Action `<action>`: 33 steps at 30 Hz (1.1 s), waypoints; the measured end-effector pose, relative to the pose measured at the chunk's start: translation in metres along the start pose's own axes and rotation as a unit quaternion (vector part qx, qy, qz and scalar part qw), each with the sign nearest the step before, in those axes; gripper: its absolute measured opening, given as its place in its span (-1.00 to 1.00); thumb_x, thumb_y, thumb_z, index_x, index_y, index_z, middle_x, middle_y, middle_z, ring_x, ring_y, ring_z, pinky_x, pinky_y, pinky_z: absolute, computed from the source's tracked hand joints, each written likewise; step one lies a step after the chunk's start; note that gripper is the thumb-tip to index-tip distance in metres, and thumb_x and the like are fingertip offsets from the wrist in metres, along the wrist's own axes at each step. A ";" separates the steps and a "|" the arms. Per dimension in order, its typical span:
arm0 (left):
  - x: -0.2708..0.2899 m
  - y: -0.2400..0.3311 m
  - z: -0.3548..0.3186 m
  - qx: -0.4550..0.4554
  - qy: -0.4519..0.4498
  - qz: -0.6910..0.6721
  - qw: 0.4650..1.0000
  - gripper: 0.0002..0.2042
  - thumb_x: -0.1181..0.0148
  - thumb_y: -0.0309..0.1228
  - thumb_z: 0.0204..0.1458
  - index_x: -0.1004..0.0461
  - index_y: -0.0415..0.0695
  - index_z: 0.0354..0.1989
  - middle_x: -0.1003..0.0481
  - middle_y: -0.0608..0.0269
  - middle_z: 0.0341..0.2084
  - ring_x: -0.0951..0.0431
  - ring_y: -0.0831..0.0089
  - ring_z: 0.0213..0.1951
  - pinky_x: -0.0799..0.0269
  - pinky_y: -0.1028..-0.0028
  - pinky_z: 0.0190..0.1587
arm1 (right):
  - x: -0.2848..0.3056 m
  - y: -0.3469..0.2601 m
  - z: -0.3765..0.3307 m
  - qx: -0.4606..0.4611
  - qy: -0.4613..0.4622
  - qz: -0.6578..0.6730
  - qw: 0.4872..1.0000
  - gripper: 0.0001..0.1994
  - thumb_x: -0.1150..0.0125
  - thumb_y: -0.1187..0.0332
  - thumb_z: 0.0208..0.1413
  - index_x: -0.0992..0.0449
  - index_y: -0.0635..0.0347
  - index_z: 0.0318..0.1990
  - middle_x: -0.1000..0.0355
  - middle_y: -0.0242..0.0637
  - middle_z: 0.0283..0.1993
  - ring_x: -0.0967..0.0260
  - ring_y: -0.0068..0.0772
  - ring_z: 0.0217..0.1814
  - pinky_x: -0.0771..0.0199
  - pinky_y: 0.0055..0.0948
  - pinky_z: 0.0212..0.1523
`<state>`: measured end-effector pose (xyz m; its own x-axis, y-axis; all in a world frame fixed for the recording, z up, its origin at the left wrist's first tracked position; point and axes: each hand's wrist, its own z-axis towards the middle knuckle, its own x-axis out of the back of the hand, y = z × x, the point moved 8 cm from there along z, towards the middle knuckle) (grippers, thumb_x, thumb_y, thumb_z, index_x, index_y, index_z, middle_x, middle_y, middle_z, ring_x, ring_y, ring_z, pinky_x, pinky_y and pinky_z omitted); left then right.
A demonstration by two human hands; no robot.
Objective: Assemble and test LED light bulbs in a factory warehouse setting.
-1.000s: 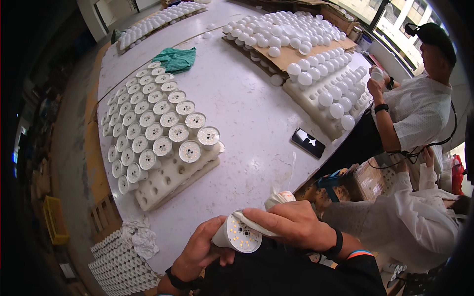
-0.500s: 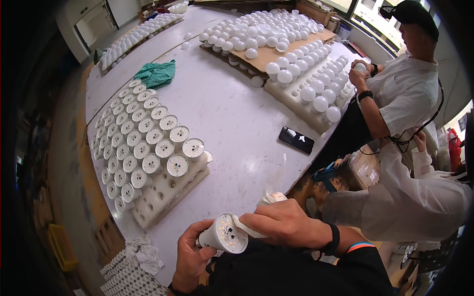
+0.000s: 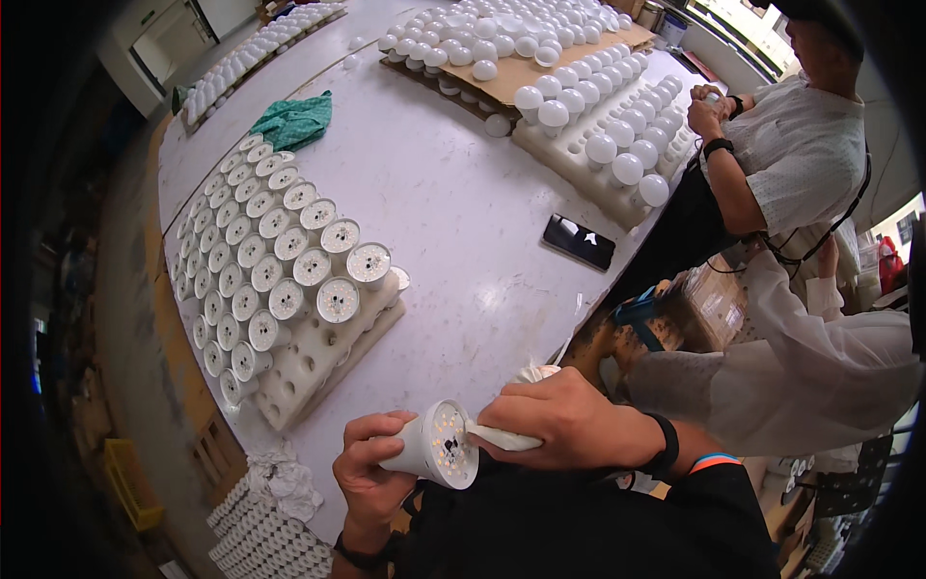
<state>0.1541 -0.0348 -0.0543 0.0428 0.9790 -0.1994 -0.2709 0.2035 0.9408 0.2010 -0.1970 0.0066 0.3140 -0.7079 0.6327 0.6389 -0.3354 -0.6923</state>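
Note:
At the table's near edge, my left hand (image 3: 374, 473) wraps round the white body of an LED bulb base (image 3: 410, 446). It is tilted so that its round board with small yellow LEDs and a dark centre part faces right. My right hand (image 3: 569, 425) is closed on a soft white squeeze bag (image 3: 506, 440), whose narrow end touches the board's right rim. Crumpled white plastic of the bag bulges out above my knuckles. To the left, several similar bulb bases stand in rows in a pale foam tray (image 3: 307, 372), boards facing up.
White bulb domes sit on cardboard (image 3: 506, 85) and in a foam tray (image 3: 569, 159) at the back right. A phone (image 3: 579, 241) and green cloth (image 3: 292, 121) lie on the table (image 3: 434, 222). A co-worker (image 3: 801, 145) stands right, holding something small; another person (image 3: 801, 367) is nearer.
The bulb base has turned slightly in my left hand, and the bag's end sits a little differently along its rim. The whole view has shifted slightly. The far co-worker's hands have moved.

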 end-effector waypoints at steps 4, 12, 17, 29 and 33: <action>-0.004 0.008 0.003 -0.110 -0.031 0.013 0.993 -0.58 -0.19 -0.82 -0.41 -0.39 -0.08 -0.33 -0.28 0.19 -0.19 -0.39 0.18 -0.10 -0.40 0.29 -0.10 | 0.004 0.005 -0.002 -0.036 -0.010 0.063 0.997 -0.86 -0.29 0.37 -0.17 -0.45 0.17 -0.50 -0.30 -0.34 -0.62 -0.30 -0.36 -0.67 -0.28 -0.49 -0.66; 0.002 -0.086 0.021 0.203 0.155 -0.297 0.920 -0.62 -0.06 -0.59 -0.12 -0.23 -0.18 -0.05 -0.32 0.10 -0.10 -0.41 0.34 -0.12 -0.43 0.40 -0.08 | 0.029 0.046 -0.013 -0.176 0.049 0.264 0.947 -0.86 -0.12 0.32 0.03 -0.44 0.18 -0.31 -0.39 -0.30 -0.53 -0.35 -0.48 -0.57 -0.33 -0.56 -0.52; -0.024 -0.217 0.058 0.382 0.123 -0.396 0.826 -0.68 0.04 -0.31 0.09 -0.22 -0.28 -0.07 -0.39 0.07 -0.20 -0.46 0.47 -0.23 -0.46 0.57 -0.18 | 0.065 0.080 -0.031 -0.178 0.136 0.241 0.944 -0.84 -0.11 0.32 0.05 -0.45 0.17 -0.26 -0.41 -0.33 -0.51 -0.36 -0.54 -0.54 -0.34 -0.59 -0.50; -0.115 -0.335 0.170 0.361 0.114 -0.202 0.903 -0.33 0.05 -0.38 0.08 0.33 -0.23 0.24 -0.05 -0.02 0.08 -0.29 0.13 0.00 -0.35 0.31 -0.08 | 0.119 0.144 -0.060 -0.202 0.147 0.175 0.952 -0.74 -0.20 0.32 -0.04 -0.45 0.11 -0.15 -0.46 -0.30 -0.42 -0.42 -0.43 -0.49 -0.38 -0.59 -0.48; -0.098 -0.296 0.131 0.381 0.069 -0.041 0.921 -0.56 0.08 -0.36 0.10 -0.04 -0.29 0.11 -0.27 0.00 -0.08 -0.40 0.28 -0.13 -0.40 0.41 -0.18 | 0.117 0.151 -0.047 -0.192 0.131 0.206 0.951 -0.76 -0.20 0.35 -0.05 -0.47 0.12 -0.18 -0.47 -0.31 -0.39 -0.42 -0.45 -0.49 -0.39 -0.58 -0.45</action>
<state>0.3563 -0.1887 -0.2775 -0.1029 0.9593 -0.2629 0.4835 0.2792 0.8296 0.3006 -0.3597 -0.0402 0.2648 -0.9418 0.2069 0.1798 -0.1626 -0.9702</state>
